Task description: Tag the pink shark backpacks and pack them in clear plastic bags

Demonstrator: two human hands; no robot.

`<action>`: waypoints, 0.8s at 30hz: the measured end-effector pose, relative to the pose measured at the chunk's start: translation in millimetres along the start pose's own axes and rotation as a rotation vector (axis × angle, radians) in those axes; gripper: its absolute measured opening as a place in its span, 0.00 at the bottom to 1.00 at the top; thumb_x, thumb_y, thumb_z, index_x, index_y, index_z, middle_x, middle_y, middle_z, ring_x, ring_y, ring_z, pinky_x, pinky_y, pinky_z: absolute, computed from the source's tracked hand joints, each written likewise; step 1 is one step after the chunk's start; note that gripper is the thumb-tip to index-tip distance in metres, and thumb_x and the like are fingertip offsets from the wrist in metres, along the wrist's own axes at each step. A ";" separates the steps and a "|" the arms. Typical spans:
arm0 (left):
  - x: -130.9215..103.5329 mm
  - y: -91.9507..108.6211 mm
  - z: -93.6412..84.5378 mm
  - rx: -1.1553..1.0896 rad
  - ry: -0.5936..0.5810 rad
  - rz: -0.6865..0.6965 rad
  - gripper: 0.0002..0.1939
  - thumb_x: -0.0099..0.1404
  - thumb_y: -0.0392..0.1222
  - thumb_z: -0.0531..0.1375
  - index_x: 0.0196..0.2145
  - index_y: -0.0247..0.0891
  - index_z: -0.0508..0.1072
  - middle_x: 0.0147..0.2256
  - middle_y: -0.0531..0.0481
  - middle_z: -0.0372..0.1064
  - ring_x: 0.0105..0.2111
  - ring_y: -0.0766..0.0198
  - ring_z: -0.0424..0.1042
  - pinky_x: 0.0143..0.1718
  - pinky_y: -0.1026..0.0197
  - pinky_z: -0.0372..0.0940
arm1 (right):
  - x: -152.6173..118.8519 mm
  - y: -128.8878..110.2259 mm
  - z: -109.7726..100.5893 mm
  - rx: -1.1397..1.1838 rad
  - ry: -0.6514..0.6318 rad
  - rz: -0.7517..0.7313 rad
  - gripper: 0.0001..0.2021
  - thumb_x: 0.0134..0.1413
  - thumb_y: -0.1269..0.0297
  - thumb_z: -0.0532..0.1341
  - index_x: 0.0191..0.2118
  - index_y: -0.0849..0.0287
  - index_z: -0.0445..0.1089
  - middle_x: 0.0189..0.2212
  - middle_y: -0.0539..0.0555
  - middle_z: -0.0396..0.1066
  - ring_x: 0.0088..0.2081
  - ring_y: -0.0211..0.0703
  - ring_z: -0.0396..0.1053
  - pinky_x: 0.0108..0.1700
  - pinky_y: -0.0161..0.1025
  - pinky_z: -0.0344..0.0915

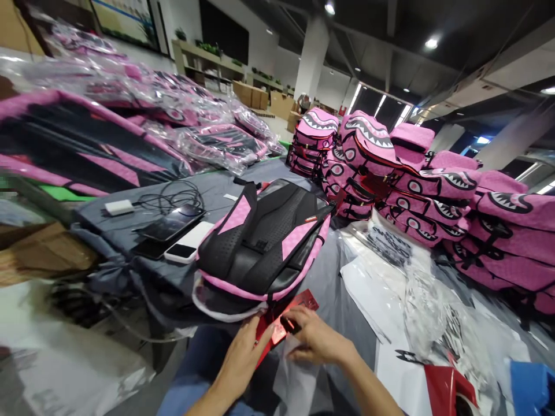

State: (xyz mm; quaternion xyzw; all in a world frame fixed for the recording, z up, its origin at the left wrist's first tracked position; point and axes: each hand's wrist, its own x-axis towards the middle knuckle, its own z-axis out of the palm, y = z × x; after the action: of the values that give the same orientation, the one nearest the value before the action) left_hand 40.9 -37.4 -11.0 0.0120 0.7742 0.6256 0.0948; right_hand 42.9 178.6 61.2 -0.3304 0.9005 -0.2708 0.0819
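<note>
A black and pink backpack [260,237] lies on the grey cloth-covered table, its padded back and shoulder straps facing up. At its near edge is a shiny red card or tag [306,299], partly covered by my hands. My left hand [243,352] grips the red piece between thumb and fingers. Just to the right, my right hand [314,336] is closed, with a small black piece [290,325] at its fingertips; its exact kind is unclear. Under the right hand hangs a thin whitish translucent sheet [299,375].
Left of the backpack lie a tablet [173,222], a white phone-like device [188,242] and a coiled cable [173,196]. Stacked pink backpacks [416,185] stand at right. Plastic-wrapped bags [173,110] fill the back left. Snips [411,356] and a red tape dispenser [448,387] lie front right.
</note>
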 end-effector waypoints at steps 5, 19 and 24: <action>14.6 16.6 5.9 -0.083 -0.043 -0.051 0.32 0.51 0.66 0.62 0.42 0.37 0.76 0.44 0.39 0.78 0.51 0.41 0.74 0.57 0.45 0.64 | 14.3 4.7 -0.3 0.069 -0.202 0.054 0.05 0.51 0.60 0.71 0.34 0.53 0.81 0.52 0.56 0.75 0.56 0.56 0.69 0.62 0.57 0.59; 11.1 23.8 -23.3 -0.646 -0.593 -0.333 0.28 0.44 0.63 0.75 0.36 0.40 0.79 0.53 0.40 0.76 0.59 0.46 0.70 0.57 0.51 0.65 | -91.1 -27.6 -39.0 0.833 0.012 0.505 0.26 0.48 0.38 0.69 0.35 0.61 0.80 0.28 0.50 0.66 0.28 0.37 0.63 0.32 0.33 0.58; -0.8 14.2 -24.7 -0.402 -0.463 -0.221 0.28 0.45 0.67 0.72 0.30 0.38 0.79 0.34 0.47 0.80 0.38 0.50 0.78 0.45 0.54 0.71 | -149.9 -24.9 -54.0 0.742 0.330 0.805 0.30 0.47 0.31 0.65 0.26 0.60 0.70 0.20 0.45 0.55 0.23 0.33 0.50 0.26 0.33 0.50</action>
State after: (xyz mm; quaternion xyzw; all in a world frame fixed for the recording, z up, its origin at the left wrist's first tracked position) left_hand 36.3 -58.3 7.8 0.0510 0.5896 0.7327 0.3360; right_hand 154.1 282.1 115.3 0.1362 0.8009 -0.5642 0.1472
